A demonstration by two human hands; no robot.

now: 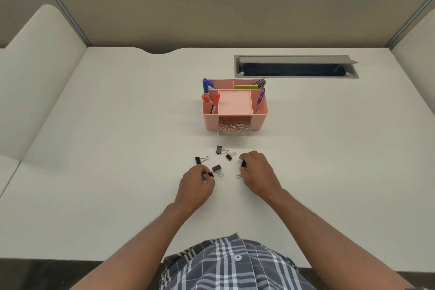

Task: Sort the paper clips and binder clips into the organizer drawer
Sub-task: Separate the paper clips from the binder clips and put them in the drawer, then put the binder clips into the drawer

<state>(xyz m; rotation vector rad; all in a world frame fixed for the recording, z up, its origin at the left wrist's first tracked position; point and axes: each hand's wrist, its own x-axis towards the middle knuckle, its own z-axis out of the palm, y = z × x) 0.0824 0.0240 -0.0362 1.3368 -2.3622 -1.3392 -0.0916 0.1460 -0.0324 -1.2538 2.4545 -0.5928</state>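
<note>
A pink desk organizer stands mid-desk; its clear drawer is pulled out a little and holds many paper clips. Several black binder clips lie loose in front of it: one at the back, a small one, one on the left, one in the middle. My left hand pinches a black binder clip at its fingertips. My right hand closes over another binder clip, whose wire handle pokes out below the fingers.
The organizer's top compartments hold markers, pens and a green pad. A grey cable hatch is open at the desk's back right. Beige partition walls surround the white desk.
</note>
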